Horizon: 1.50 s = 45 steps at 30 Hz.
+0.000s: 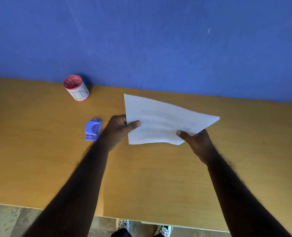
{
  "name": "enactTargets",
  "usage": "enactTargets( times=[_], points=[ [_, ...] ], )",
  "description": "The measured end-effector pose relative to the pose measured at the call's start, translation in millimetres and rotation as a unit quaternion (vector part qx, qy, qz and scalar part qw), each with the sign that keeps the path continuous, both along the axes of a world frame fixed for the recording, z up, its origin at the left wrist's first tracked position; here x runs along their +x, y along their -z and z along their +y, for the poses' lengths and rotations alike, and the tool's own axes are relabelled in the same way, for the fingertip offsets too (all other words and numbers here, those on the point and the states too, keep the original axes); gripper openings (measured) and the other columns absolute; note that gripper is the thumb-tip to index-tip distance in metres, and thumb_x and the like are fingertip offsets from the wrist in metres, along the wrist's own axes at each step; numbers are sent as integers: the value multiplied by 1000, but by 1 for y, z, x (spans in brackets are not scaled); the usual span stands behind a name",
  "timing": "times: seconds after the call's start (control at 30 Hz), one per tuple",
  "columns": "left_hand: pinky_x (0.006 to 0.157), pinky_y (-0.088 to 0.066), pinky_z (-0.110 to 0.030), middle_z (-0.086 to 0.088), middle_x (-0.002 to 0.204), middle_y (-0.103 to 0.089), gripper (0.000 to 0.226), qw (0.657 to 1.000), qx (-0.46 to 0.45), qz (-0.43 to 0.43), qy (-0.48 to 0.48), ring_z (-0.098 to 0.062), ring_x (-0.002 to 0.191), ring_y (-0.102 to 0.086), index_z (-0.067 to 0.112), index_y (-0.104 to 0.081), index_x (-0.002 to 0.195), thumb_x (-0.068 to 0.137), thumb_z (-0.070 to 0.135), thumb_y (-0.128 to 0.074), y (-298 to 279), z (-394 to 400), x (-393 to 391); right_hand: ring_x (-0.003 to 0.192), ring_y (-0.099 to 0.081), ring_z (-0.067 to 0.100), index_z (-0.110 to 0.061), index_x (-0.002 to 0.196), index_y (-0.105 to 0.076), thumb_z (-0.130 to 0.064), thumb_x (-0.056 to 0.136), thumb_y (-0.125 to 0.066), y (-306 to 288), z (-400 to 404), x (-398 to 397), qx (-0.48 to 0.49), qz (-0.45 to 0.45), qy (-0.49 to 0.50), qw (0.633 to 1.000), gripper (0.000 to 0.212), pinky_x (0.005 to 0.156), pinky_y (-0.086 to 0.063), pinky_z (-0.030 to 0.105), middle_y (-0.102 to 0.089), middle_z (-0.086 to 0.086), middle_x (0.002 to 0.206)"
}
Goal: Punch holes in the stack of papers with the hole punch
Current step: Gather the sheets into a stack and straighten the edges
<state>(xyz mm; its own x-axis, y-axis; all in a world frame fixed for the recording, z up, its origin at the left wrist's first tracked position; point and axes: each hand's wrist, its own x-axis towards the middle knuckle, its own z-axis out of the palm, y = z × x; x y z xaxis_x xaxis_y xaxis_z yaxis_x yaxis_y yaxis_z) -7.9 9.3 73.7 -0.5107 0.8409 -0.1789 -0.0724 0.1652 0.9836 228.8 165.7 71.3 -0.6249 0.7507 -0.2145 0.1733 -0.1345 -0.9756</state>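
**Papers held up over the desk, hole punch untouched**

You held the stack of papers (165, 120) in both hands above the wooden desk (39, 159), clear of its surface. Your left hand (118, 129) gripped the stack's left edge, thumb pressed on the top sheet and fingers curled beneath. Your right hand (195, 141) pinched the near right corner, thumb on top. The sheets were tilted, the far right corner pointing toward the blue wall (141, 40), and printed lines of text showed on the top page, too blurred to read.

The purple hole punch (92, 130) sat on the desk just beside your left wrist, to its left, apart from the papers. Farther back, near the wall, a red mesh pen cup (76, 88) with a white label stood upright. Your shoes (164, 230) showed on the floor below the desk's near edge.
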Motion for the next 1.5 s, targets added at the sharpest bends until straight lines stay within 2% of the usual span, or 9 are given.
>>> enactTargets(
  times=[0.33,0.57,0.73,0.8,0.87,0.93,1.07,1.2,1.5],
  points=[
    [91,-56,-29,12,106,-77,18,999,-3,42,0,-9,103,-71,34,-78,97,79,31,-74,7,-4,3,112,-68,19,-36,102,-72,-4,82,-77,2,-3,0,13,0,6,1000,38,99,-52,43,-74,4,119],
    [96,-54,-41,9,109,-76,21,999,-27,33,-4,-12,104,-71,35,-77,99,79,30,-73,15,-5,6,100,-71,9,-38,90,-72,-9,82,-79,11,0,-2,12,-47,18,999,30,89,-56,32,-77,-18,95],
    [93,-55,-43,8,109,-77,22,1000,-21,17,-16,-17,104,-71,36,-77,99,77,38,-73,15,-5,6,98,-71,6,-36,95,-71,-18,83,-78,15,1,-4,33,-72,29,996,22,71,-55,15,-77,-17,101],
    [87,-56,-45,2,108,-77,24,998,-11,-18,-57,-23,102,-72,28,-78,101,78,36,-74,16,-4,10,113,-66,9,-30,124,-64,-25,84,-77,18,0,-4,60,-111,63,990,42,84,-55,21,-68,-8,129],
    [77,-53,-41,-4,109,-76,26,989,4,-86,-122,-28,99,-70,20,-76,102,79,30,-73,19,-5,15,134,-50,21,-22,154,-31,-36,84,-76,24,-4,-3,12,-161,128,979,85,105,-47,40,-45,3,154],
    [76,-45,-42,-7,109,-73,19,967,27,-172,-185,-28,96,-63,17,-73,102,84,20,-71,23,-5,21,137,-47,28,-20,158,-14,-48,81,-76,30,-13,0,-100,-180,152,967,103,106,-44,50,-39,7,157],
    [68,-50,-33,4,88,-78,11,923,43,-288,-253,-17,82,-70,17,-71,96,91,9,-65,27,-1,42,111,-70,24,-24,141,-50,-58,77,-75,39,-28,6,-283,-91,45,954,76,85,-57,43,-68,-2,131],
    [60,-58,-24,3,91,-79,18,917,18,-325,-229,-12,82,-74,16,-71,100,88,4,-66,36,-4,52,118,-65,31,-16,127,-62,-21,94,-64,43,-26,5,-237,-5,56,970,33,90,-58,51,-70,9,128],
    [68,-54,-25,11,77,-77,9,939,-50,-264,-212,-8,75,-69,21,-67,99,94,19,-59,32,-25,-19,110,-68,36,-4,119,-65,-9,93,-65,22,8,23,-106,-67,59,990,27,95,-53,62,-72,14,120]
  ],
)
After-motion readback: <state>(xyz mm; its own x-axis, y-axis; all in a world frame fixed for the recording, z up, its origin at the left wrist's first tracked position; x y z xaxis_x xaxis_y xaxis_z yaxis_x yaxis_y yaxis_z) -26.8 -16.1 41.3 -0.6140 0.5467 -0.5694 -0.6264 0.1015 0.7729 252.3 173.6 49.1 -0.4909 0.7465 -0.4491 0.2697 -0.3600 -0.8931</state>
